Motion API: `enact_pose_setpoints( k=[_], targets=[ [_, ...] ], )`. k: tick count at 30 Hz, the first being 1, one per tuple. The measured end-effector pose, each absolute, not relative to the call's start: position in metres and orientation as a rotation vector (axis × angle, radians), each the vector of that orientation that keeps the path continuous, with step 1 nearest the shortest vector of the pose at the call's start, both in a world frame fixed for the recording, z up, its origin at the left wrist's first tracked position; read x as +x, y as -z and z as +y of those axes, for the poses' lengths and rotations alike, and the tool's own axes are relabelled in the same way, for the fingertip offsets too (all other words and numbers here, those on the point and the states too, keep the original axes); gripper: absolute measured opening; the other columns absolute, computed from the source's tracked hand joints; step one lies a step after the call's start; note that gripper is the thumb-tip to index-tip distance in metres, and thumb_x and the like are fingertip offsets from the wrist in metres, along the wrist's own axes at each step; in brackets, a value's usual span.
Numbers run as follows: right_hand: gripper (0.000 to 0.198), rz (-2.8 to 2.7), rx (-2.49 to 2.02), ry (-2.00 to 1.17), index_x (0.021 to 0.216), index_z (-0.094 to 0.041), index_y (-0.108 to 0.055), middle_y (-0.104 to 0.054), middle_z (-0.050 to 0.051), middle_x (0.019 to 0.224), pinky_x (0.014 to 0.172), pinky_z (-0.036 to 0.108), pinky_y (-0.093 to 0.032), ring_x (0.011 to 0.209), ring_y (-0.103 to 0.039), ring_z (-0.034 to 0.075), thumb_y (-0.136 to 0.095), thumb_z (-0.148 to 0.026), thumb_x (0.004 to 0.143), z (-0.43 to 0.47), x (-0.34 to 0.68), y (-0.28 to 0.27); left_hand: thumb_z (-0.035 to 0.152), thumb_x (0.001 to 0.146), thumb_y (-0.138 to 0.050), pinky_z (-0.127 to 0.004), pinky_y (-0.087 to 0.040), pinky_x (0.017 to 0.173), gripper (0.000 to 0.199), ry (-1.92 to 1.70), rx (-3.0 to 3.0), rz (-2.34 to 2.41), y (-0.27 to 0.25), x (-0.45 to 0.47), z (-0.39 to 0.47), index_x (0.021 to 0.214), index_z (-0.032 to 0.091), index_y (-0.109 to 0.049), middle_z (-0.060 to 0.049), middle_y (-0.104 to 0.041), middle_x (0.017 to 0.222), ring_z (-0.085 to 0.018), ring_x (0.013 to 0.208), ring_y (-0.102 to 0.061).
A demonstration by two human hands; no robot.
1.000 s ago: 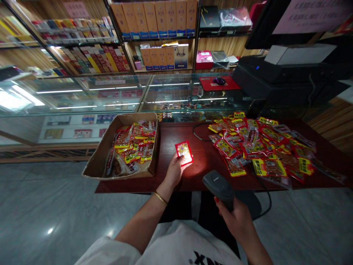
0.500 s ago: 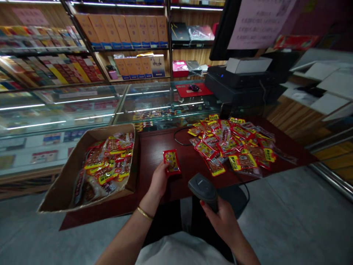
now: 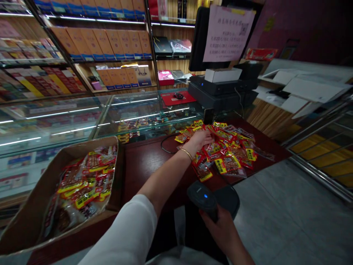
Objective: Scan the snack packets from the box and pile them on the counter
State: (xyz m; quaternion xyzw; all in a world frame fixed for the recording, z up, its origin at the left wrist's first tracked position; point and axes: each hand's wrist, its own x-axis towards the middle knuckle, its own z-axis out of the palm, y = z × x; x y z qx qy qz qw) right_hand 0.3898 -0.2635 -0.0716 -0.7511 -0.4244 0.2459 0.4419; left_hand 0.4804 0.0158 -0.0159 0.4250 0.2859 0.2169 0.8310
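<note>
My left hand (image 3: 202,140) reaches across the table onto a loose pile of snack packets (image 3: 227,162), its fingers stretched out and touching the packets. The packets are red and yellow with clear windows. No packet clearly shows in its grasp, and the fingertips are partly hidden. Near the table's front edge, my right hand (image 3: 220,230) is wrapped around the handle of a dark barcode scanner (image 3: 202,198), which shows a small blue light. To the left, an open cardboard box (image 3: 113,191) holds more of these packets.
The dark red table (image 3: 143,162) stands against a glass display counter (image 3: 132,110). Behind the pile are a monitor (image 3: 197,40), a black cash drawer (image 3: 217,97) and a mouse (image 3: 178,95) on a red mat. A black cable (image 3: 163,143) lies behind my left arm.
My left hand has moved from the table's middle, where it held a red packet, rightward and forward to the pile. A blue light now shows on the scanner. The view has turned right.
</note>
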Motion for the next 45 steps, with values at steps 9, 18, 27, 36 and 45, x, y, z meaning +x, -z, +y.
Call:
enact_pose_setpoints(
  k=[9, 18, 27, 36, 45],
  targets=[
    [0.043, -1.047, -1.944, -0.613, 0.091, -0.019, -0.078, -0.077, 0.006, 0.067, 0.066, 0.032, -0.057, 0.066, -0.074, 0.027, -0.062, -0.059, 0.086, -0.269, 0.396, 0.094, 0.025, 0.087, -0.065, -0.033, -0.051, 0.097, 0.04, -0.864, 1.532, 0.63, 0.016, 0.268, -0.013, 0.127, 0.019, -0.065, -0.012, -0.069, 0.13, -0.023, 0.114, -0.066],
    [0.045, -1.131, -1.877, -0.688, 0.084, -0.023, -0.076, -0.076, 0.006, 0.063, 0.065, 0.031, -0.056, 0.063, -0.075, 0.028, -0.063, -0.067, 0.084, -0.251, 0.378, 0.094, 0.031, 0.092, -0.055, -0.041, -0.052, 0.099, 0.032, -0.084, 2.348, 1.733, 0.004, 0.02, 0.022, 0.119, 0.02, -0.069, -0.012, -0.075, 0.118, -0.03, 0.111, -0.07],
    [0.054, -1.358, -1.898, -0.669, 0.093, -0.022, -0.076, -0.075, 0.006, 0.06, 0.055, 0.031, -0.054, 0.051, -0.07, 0.026, -0.056, -0.072, 0.088, -0.252, 0.377, 0.108, 0.02, 0.081, -0.073, -0.045, -0.046, 0.1, 0.046, -0.115, 2.311, 1.788, 0.039, 0.029, 0.032, 0.122, 0.007, -0.058, -0.025, -0.07, 0.116, -0.038, 0.113, -0.066],
    [0.05, -1.383, -1.903, -0.645, 0.09, -0.023, -0.077, -0.074, 0.004, 0.058, 0.053, 0.03, -0.052, 0.051, -0.07, 0.024, -0.056, -0.069, 0.089, -0.255, 0.376, 0.104, 0.019, 0.065, -0.072, -0.033, -0.054, 0.069, 0.044, -0.469, 1.865, 1.766, 0.027, 0.003, 0.039, 0.108, 0.009, -0.069, -0.004, -0.072, 0.073, -0.024, 0.069, -0.068],
    [0.047, -1.271, -1.95, -0.667, 0.093, -0.021, -0.078, -0.076, 0.005, 0.06, 0.055, 0.03, -0.054, 0.055, -0.072, 0.025, -0.06, -0.064, 0.086, -0.259, 0.379, 0.099, 0.043, 0.069, -0.077, -0.031, -0.061, 0.078, 0.041, -1.206, 1.298, 1.587, -0.037, 0.007, -0.033, 0.101, 0.017, -0.076, -0.006, -0.078, 0.099, -0.024, 0.092, -0.072]
  ],
)
